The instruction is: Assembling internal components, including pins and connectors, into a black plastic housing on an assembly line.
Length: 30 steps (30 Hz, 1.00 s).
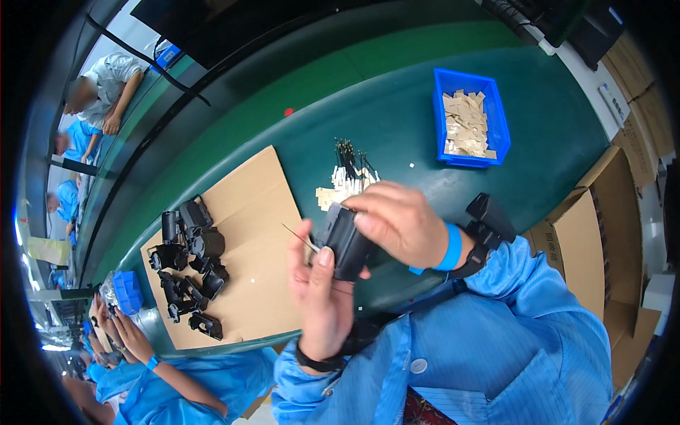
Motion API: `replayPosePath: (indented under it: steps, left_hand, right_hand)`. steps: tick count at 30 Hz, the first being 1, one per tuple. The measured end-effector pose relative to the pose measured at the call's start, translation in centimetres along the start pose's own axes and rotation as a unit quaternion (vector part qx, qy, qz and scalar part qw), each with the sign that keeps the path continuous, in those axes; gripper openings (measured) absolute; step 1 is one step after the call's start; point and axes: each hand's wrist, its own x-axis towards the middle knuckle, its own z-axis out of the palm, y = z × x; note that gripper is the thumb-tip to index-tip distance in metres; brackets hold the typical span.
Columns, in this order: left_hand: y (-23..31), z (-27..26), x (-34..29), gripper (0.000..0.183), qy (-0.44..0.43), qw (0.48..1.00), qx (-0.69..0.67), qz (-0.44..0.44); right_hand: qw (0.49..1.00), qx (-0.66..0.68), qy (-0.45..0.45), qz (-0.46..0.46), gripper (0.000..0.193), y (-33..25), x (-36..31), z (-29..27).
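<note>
My left hand grips a black plastic housing from its near side, thumb pressed on its left edge. A thin pointed metal tool sticks out beside that thumb; its kind cannot be made out. My right hand closes on the top end of the same housing, with thumb and fingers together there. Just beyond my hands lies a bunch of thin black leads with white and tan tabs. To the left, several similar black housings stand on a cardboard sheet.
A blue bin of tan paper-like pieces stands at the far right of the green table. An open cardboard box is on the right. Near left, a co-worker's hands work beside another blue bin.
</note>
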Motion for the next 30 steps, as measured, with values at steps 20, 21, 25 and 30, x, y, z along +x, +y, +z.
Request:
replayPosePath:
  steps: [20,21,25,30]
  left_hand:
    - [9.2,-10.9,18.8,0.085,0.317,0.873,0.305,0.21]
    - [8.4,-10.2,17.9,0.079,0.305,0.883,0.29,0.209]
    - [7.2,-6.3,11.4,0.058,0.174,0.943,0.253,0.128]
    - [4.7,-4.6,6.4,0.039,-0.048,0.954,0.282,0.084]
  right_hand:
    - [0.952,-0.249,-0.176,0.015,0.02,4.5,-1.1,-1.6]
    - [0.953,-0.246,-0.177,0.018,0.02,4.8,-1.2,-1.6]
    - [0.965,-0.214,-0.151,0.003,0.016,5.4,-0.5,-1.4]
    - [0.99,-0.101,-0.088,0.034,0.01,5.3,0.6,-2.1]
